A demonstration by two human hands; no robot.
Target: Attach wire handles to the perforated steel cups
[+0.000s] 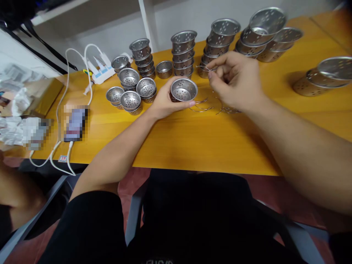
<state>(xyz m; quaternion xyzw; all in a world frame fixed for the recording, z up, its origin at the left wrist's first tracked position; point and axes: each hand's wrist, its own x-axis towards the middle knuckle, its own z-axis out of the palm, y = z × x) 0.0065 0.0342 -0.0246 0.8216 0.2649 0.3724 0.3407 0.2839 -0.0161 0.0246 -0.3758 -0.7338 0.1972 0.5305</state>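
My left hand is wrapped round a small perforated metal cup, its open top facing up. To the right of the cup, my right hand pinches a thin wire piece between thumb and forefinger, raised over the table. Several loose curved wires lie on the table beside the cup and below my right hand. Close behind the held cup stands a tall stack of perforated cups.
More cup stacks line the back of the yellow table. Shorter ones stand at left, another at far right. A phone, white cables and a power strip lie left. A person's arm shows at the left edge.
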